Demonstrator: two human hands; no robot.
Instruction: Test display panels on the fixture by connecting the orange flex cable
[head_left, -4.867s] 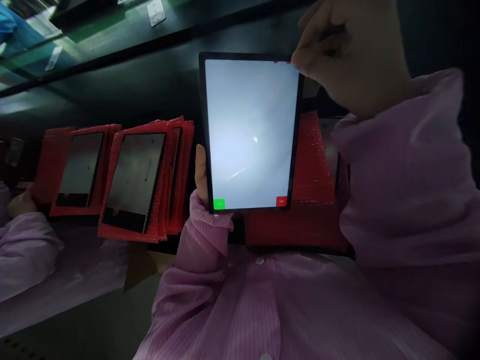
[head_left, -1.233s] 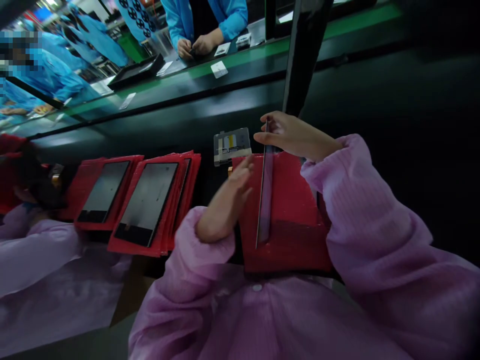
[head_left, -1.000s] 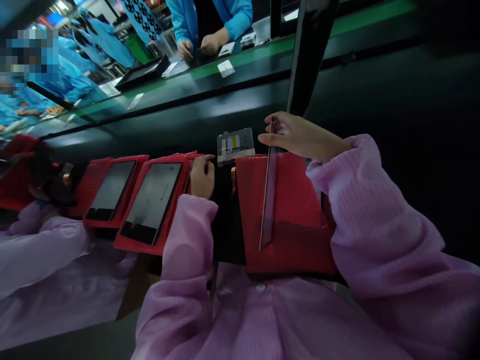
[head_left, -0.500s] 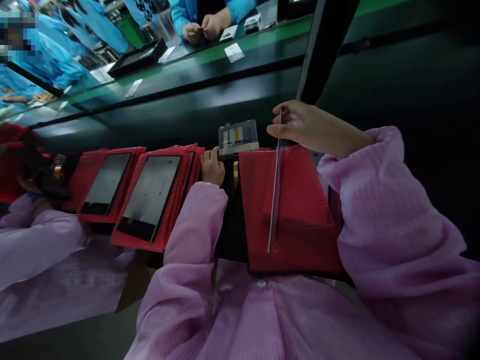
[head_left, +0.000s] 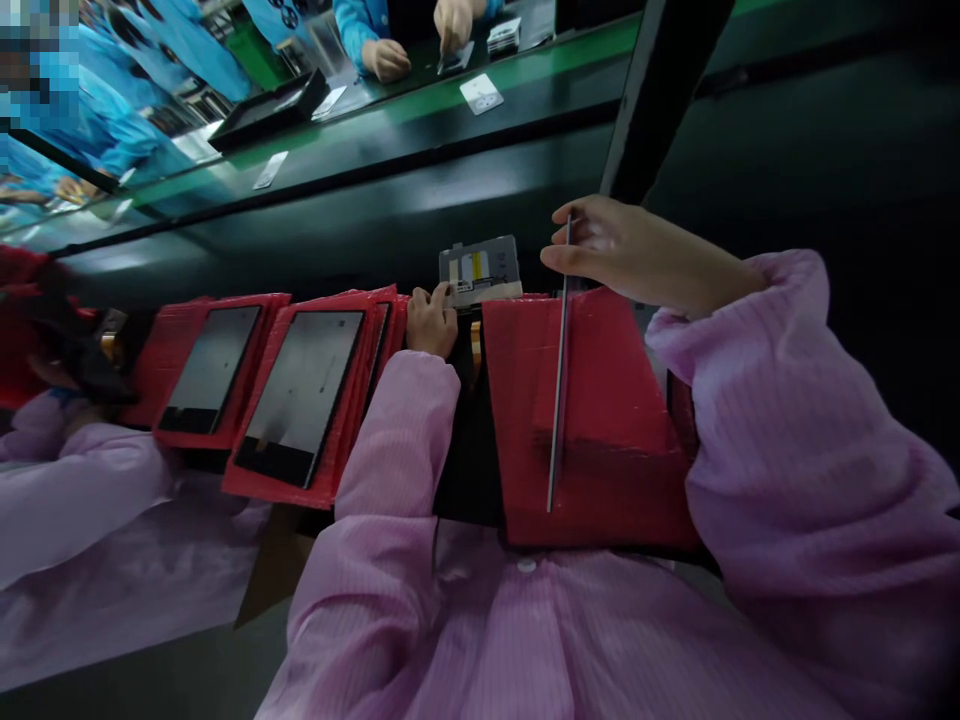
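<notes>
Left hand (head_left: 431,325) has moved between the worktop's (head_left: 472,475) red stacks (head_left: 615,505).

electronics factory, long workbench (head_left: 360,200), blue-clad workers (head_left: 105,120)

Pretty dim shot, brightest up in the top left.
Soft glare on the dark desk (head_left: 360,212), far right sinks to near-black, blue coats (head_left: 124,122) kinda blurry, right sleeve (head_left: 810,430) looks stretched near the edge.
</notes>
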